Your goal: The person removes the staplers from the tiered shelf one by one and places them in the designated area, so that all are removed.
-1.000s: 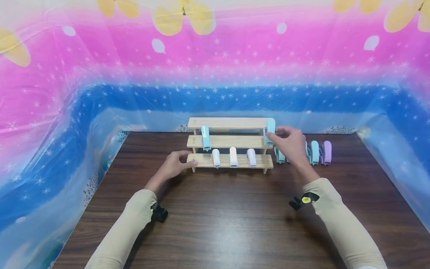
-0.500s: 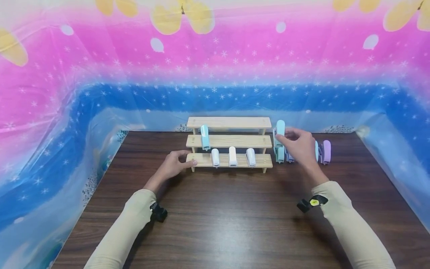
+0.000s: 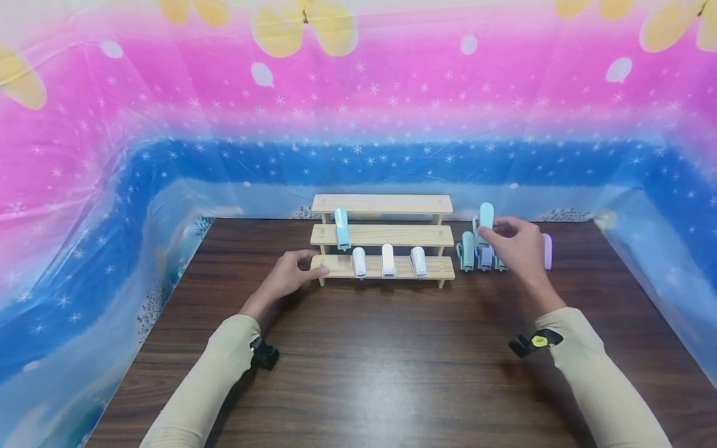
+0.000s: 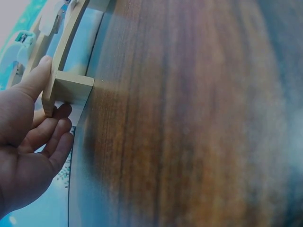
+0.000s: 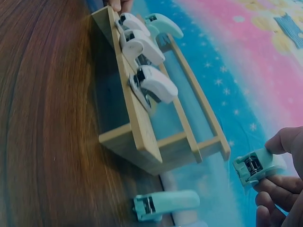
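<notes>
My left hand pinches the left end of the lowest step of a three-step wooden rack; in the left wrist view the thumb lies on top, with fingers bent beneath. My right hand grips a light blue stapler between thumb and fingers, raised right of the rack; its front end faces the camera in the right wrist view. Three white staplers stand along the lowest step. Another light blue stapler sits at the left of the middle step.
Right of the rack, a green stapler, a purple-blue one and others line up on the dark wooden table, partly hidden by my right hand. A purple stapler ends the row. A patterned cloth hangs behind and around.
My right hand has carried the light blue stapler rightward, from the right end of the rack to over the row of staplers. The left hand and rack stay in place.
</notes>
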`<act>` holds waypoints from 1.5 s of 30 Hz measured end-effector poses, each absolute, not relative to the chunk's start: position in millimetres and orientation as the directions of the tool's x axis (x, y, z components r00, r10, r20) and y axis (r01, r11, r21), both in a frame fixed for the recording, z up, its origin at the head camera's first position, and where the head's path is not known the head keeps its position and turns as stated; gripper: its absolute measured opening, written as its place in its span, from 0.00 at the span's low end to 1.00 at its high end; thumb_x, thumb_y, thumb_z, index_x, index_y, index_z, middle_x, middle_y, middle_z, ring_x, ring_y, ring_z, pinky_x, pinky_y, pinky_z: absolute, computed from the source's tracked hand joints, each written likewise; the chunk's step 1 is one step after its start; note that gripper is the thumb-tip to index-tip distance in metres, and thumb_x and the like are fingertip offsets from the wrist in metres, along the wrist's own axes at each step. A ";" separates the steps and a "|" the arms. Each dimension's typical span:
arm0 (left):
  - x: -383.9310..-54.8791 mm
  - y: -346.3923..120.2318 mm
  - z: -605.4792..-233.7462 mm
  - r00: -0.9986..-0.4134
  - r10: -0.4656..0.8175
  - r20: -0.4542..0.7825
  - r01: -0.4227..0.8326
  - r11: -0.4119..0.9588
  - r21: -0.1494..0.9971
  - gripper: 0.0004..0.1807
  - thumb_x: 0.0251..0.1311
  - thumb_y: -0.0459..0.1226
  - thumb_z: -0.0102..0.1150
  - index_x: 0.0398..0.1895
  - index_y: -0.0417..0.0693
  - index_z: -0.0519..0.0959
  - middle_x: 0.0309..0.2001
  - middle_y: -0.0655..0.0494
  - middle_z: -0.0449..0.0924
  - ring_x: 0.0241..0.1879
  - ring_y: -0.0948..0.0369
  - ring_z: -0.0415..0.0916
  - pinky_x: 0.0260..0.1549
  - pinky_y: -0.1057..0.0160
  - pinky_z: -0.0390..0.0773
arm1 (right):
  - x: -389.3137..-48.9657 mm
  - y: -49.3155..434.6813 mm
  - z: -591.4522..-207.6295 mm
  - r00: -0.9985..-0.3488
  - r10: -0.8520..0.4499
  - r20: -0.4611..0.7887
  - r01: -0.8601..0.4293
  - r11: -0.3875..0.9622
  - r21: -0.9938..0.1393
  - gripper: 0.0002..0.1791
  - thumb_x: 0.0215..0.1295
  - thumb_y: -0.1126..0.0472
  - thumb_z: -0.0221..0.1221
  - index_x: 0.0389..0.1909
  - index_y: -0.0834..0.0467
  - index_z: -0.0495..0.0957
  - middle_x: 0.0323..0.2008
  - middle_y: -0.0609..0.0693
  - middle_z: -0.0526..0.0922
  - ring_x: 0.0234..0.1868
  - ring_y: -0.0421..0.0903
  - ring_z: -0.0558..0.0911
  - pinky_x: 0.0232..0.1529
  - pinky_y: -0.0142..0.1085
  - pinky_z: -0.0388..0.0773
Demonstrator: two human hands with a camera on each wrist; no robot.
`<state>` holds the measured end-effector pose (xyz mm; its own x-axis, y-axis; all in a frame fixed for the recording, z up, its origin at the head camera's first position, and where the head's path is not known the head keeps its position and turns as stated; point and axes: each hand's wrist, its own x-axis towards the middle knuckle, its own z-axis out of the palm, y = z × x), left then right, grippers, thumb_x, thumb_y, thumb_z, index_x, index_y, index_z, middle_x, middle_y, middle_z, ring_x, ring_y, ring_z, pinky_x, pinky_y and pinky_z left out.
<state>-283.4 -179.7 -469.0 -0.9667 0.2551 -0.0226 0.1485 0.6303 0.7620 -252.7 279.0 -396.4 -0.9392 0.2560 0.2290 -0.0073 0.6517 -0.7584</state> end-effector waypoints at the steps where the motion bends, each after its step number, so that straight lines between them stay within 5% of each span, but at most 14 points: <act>1: -283.3 -179.5 -469.2 -0.967 0.255 -0.024 0.147 0.630 0.763 0.33 0.65 0.51 0.68 0.66 0.38 0.76 0.58 0.43 0.82 0.50 0.52 0.79 0.49 0.51 0.78 | -251.8 280.9 -396.8 -0.938 0.262 0.228 0.001 0.657 -0.754 0.33 0.63 0.37 0.66 0.57 0.60 0.84 0.48 0.60 0.87 0.45 0.51 0.82 0.40 0.37 0.73; 16: -282.3 -178.5 -467.4 -0.970 0.240 -0.043 0.123 0.632 0.766 0.35 0.65 0.52 0.68 0.67 0.39 0.75 0.61 0.42 0.80 0.53 0.52 0.78 0.52 0.49 0.77 | -241.4 319.7 -402.4 -0.922 0.333 0.198 0.076 0.656 -0.751 0.36 0.64 0.34 0.63 0.60 0.60 0.82 0.53 0.59 0.85 0.48 0.49 0.78 0.40 0.37 0.72; 27: -283.3 -179.1 -467.1 -0.969 0.239 -0.054 0.113 0.633 0.766 0.36 0.65 0.52 0.68 0.68 0.38 0.74 0.61 0.42 0.80 0.44 0.54 0.79 0.46 0.53 0.78 | -235.8 344.9 -405.9 -0.900 0.396 0.180 0.141 0.658 -0.740 0.37 0.63 0.33 0.64 0.60 0.57 0.82 0.53 0.59 0.86 0.43 0.45 0.78 0.40 0.34 0.70; 39: -283.8 -179.6 -468.1 -0.969 0.244 -0.044 0.125 0.635 0.763 0.36 0.65 0.53 0.68 0.68 0.39 0.75 0.59 0.43 0.81 0.45 0.54 0.78 0.44 0.54 0.77 | -227.9 375.7 -408.9 -0.892 0.431 0.132 0.197 0.636 -0.746 0.41 0.64 0.31 0.61 0.65 0.59 0.78 0.61 0.62 0.80 0.62 0.57 0.73 0.52 0.44 0.66; 45: -282.9 -179.4 -468.5 -0.969 0.245 -0.041 0.129 0.635 0.762 0.35 0.65 0.53 0.68 0.67 0.40 0.75 0.58 0.44 0.81 0.46 0.54 0.78 0.44 0.55 0.77 | -225.4 391.4 -414.2 -0.890 0.439 0.121 0.207 0.626 -0.752 0.40 0.65 0.33 0.61 0.66 0.61 0.78 0.59 0.62 0.81 0.56 0.52 0.73 0.44 0.37 0.66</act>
